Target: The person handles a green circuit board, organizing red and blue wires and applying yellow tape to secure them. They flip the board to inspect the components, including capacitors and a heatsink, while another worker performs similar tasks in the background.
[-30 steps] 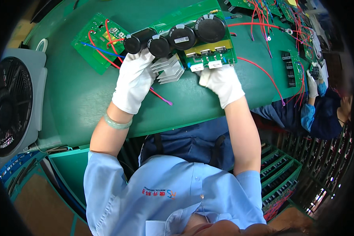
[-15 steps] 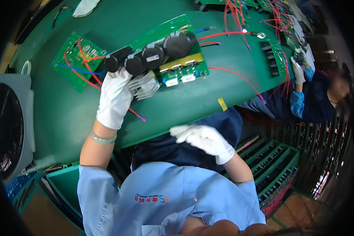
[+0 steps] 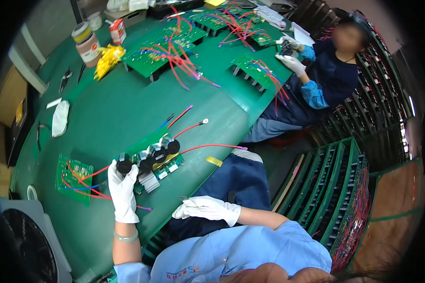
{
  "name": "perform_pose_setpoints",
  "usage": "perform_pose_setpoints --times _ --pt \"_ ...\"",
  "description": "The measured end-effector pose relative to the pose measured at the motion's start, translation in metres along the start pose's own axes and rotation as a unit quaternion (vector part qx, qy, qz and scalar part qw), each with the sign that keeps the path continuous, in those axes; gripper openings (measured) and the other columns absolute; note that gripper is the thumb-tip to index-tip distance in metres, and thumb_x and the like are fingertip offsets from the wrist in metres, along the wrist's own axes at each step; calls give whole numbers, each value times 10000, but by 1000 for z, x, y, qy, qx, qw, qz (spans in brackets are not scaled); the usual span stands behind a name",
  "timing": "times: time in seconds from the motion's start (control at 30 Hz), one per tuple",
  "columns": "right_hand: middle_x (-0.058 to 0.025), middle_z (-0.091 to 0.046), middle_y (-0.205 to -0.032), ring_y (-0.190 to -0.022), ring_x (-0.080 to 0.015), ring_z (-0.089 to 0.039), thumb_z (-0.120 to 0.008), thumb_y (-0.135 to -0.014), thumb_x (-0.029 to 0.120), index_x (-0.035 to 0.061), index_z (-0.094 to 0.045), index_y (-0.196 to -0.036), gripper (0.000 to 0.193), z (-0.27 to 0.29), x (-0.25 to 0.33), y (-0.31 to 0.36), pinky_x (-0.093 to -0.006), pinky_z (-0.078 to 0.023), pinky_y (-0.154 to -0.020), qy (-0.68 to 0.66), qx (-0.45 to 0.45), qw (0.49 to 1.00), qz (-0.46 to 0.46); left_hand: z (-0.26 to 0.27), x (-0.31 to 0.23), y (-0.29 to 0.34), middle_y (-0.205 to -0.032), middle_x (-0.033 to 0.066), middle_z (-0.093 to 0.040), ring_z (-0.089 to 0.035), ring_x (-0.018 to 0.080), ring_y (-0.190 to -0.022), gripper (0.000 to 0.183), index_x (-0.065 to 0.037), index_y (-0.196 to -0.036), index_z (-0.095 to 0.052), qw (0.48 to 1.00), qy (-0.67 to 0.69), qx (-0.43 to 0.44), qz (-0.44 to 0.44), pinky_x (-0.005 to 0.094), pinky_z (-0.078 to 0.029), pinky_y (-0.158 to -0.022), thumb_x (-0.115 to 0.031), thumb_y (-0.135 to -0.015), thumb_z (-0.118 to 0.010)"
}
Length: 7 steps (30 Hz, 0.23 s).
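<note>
My left hand (image 3: 123,191), in a white glove, grips the left end of a green circuit board (image 3: 152,139) on the table, its fingers around a black cylindrical capacitor (image 3: 123,164). More black capacitors (image 3: 159,153) and a finned silver heatsink (image 3: 149,182) stand on that board. Red wires with lugs run off it. Just left lies a smaller green board (image 3: 86,170) with red and blue wires. Over my lap, near the table edge, my right hand (image 3: 208,208) is gloved too, fingers nearly straight and together, with a small thin grey piece (image 3: 186,202) at the fingertips.
A fan (image 3: 30,240) stands at the lower left. Farther back are wired boards (image 3: 163,49), yellow gloves or cloth (image 3: 108,60), and bottles (image 3: 87,47). A co-worker (image 3: 333,70) handles a dark part at the right. Green racks of boards (image 3: 326,179) stand beside me.
The view has swung, showing more of the far table. My left hand stays at the capacitor end of the board. The small grey piece now shows at my right fingertips.
</note>
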State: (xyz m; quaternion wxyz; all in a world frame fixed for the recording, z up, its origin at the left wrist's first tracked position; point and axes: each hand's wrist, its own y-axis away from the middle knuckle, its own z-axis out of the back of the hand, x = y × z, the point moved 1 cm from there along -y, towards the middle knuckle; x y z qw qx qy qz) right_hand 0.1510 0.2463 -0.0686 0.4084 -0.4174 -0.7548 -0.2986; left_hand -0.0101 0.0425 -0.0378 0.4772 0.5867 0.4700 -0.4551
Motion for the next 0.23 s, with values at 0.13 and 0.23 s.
perform_pose_setpoints --times 0.13,0.23 --pt "-99 -662 -1119 -1042 -173 -635 -490 -1038 237 6 -626 -1179 303 5 1 0 -306 -506 -932 89 -53 995 -1 -2 -4 -2 -1180 69 -560 -561 138 -1048 497 9 -1266 -478 1000 22 -10 -11 281 -456 -945 -51 -848 -740" --pt "-97 -666 -1106 -1051 -189 -647 -510 -1029 262 53 -635 -1187 290 3 7 1 -312 -510 -939 131 -88 987 -30 2 6 -8 -1251 81 -537 -524 178 -1167 589 6 -1331 -441 999 30 7 -13 310 -403 -1042 -84 -842 -756"
